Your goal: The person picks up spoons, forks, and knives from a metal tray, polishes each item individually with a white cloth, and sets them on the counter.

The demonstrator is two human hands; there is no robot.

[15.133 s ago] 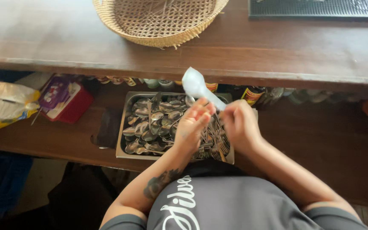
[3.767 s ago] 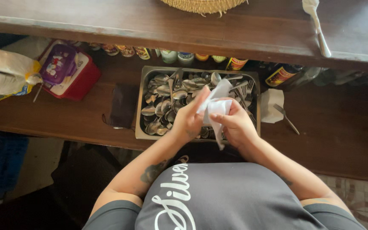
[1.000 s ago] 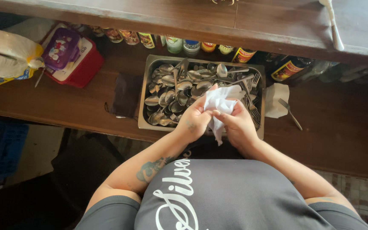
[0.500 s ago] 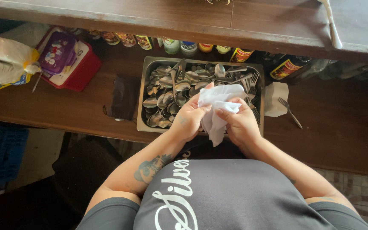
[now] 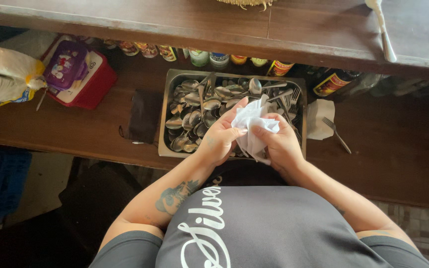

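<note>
White paper napkin (image 5: 253,130) sits bunched between a person's two hands just above the near edge of a metal tray, close to the centre of the head view. Left hand (image 5: 221,138) closes on the napkin from its 9 o'clock side, fingers curled tight into the folds; right hand (image 5: 280,144) grips it from 3 o'clock, thumb and fingers pinched over the crumpled paper. Whether anything is wrapped inside the napkin cannot be told.

Directly behind the hands, at 12 o'clock, the rectangular metal tray (image 5: 162,130) rests on a dark wooden shelf (image 5: 398,164) and is heaped with spoons (image 5: 194,111) and a few forks. At the tray's 9 o'clock lies a dark brown folded cloth (image 5: 144,115), just beside the rim. At its 3 o'clock a second white napkin (image 5: 318,119) lies flat with a single fork (image 5: 336,134) at its right edge.

Farther out at 10 o'clock sit a red box with a purple lid (image 5: 78,74) and a pale plastic sack (image 5: 1,77). Along the back of the shelf at 12 o'clock stands a row of bottles (image 5: 224,58), under a wooden counter (image 5: 175,22) carrying a white utensil (image 5: 384,34) at 1 o'clock.
</note>
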